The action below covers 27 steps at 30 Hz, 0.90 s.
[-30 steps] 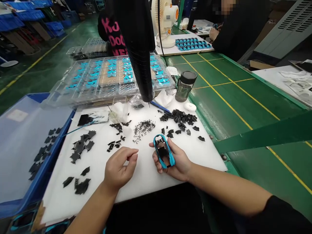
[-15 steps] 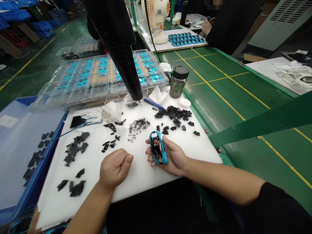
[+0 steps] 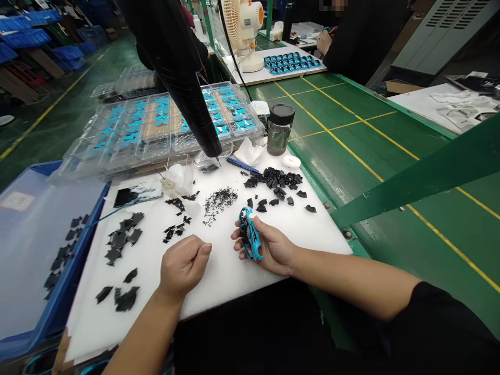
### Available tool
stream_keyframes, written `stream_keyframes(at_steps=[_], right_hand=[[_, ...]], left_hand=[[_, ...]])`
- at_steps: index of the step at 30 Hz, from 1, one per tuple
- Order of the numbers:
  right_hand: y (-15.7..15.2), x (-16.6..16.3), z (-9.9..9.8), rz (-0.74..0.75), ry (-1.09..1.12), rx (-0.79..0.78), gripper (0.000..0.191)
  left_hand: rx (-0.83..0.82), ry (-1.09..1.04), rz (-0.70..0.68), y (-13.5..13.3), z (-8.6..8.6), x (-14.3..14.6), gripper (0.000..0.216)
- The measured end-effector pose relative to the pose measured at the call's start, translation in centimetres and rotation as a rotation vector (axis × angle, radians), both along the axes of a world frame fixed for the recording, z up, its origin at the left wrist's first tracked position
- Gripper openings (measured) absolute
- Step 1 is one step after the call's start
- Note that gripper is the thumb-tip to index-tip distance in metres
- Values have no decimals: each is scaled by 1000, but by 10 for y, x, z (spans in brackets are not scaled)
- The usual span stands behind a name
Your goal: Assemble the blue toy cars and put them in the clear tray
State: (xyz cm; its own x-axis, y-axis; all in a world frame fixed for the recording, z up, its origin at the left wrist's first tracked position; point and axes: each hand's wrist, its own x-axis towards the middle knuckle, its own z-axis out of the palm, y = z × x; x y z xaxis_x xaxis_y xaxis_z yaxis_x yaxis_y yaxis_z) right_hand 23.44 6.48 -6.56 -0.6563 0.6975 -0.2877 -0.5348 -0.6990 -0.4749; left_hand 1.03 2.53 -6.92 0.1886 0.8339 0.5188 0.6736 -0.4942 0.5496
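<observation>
My right hand [image 3: 273, 245] holds a blue-and-black plastic housing [image 3: 250, 235], tilted on edge between thumb and fingers above the white foam board [image 3: 219, 271]. My left hand [image 3: 184, 265] rests on the board as a closed fist; whether anything is inside it is hidden. Beyond the hands lies a spread of tiny black screws [image 3: 221, 202]. Small black plastic pieces [image 3: 279, 179] are heaped at the right. Black clips [image 3: 176, 229] lie near the left fist, and larger black parts [image 3: 123, 237] farther left. An electric screwdriver [image 3: 195, 112] hangs above the screws, its bit pointing down.
A clear compartment case [image 3: 135, 143] with blue parts stands behind the board. A lidded jar [image 3: 280, 130], a blue pen [image 3: 242, 165] and a white case [image 3: 291, 161] are at the back right. A blue bin [image 3: 74, 291] flanks the left; a green post [image 3: 422, 177] crosses the right.
My right hand has turned the blue-and-black housing, so its blue side now faces me more. My left fist has hardly moved. The whole view has shifted slightly.
</observation>
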Motion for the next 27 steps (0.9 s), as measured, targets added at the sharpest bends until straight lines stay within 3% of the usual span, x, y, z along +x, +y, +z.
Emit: stream_keyframes(at_steps=[10, 18, 27], right_hand=[[-2, 2, -1, 20, -129, 94, 52], [0, -2, 3, 24, -31, -34, 37], [1, -2, 6, 27, -14, -116, 40]], left_hand=[[-1, -3, 30, -1, 0, 0, 25], [-22, 16, 55, -1, 0, -2, 27], [-27, 22, 58, -1, 2, -1, 26]])
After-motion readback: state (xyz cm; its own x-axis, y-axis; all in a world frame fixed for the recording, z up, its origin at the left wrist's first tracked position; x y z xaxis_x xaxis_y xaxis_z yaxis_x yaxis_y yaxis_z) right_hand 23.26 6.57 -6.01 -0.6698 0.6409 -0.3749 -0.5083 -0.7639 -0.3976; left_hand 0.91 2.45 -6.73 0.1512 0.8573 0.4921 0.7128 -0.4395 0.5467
